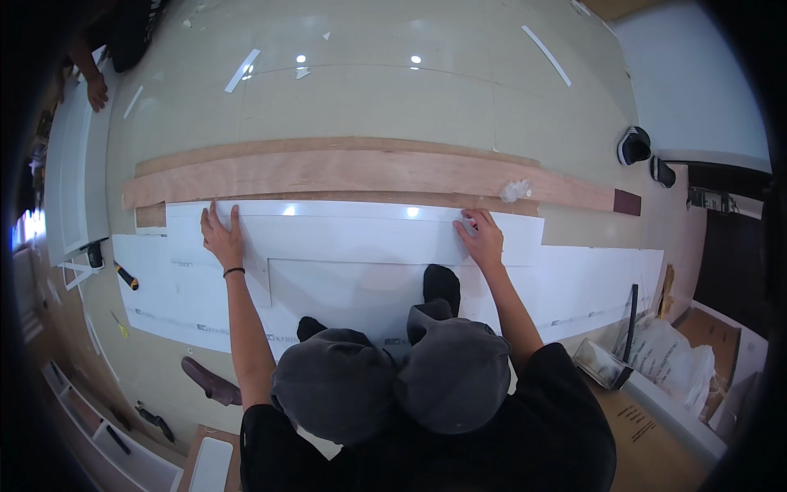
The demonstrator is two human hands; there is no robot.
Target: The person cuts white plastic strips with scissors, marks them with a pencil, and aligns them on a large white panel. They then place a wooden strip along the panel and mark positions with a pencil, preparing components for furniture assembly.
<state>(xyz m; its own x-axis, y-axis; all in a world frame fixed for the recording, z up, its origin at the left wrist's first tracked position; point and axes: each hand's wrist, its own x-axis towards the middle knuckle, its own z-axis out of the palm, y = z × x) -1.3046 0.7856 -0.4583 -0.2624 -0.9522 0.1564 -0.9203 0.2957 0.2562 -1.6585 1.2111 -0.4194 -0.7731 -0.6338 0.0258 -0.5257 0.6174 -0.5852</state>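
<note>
My left hand (221,238) lies with its fingers spread on a glossy white sheet (352,231), fingertips at its far edge. Close to the same edge, further right, my right hand (482,238) has its fingers curled together. A small reddish bit shows at those fingertips, too small to name. Beneath this sheet a larger white sheet (607,283) is spread on the floor, and my black-socked feet are on the white sheeting. Just beyond the far edge runs a long pale wooden board (328,174), with a crumpled clear plastic scrap (516,191) on its right part.
At far left, another person's hand (97,92) is by a white panel (74,180). A yellow-black utility knife (126,277), yellow scissors (120,326) and a brown shoe (211,381) lie left. Black shoes (634,146), a plastic bag (668,361) and a cardboard box (648,435) are right.
</note>
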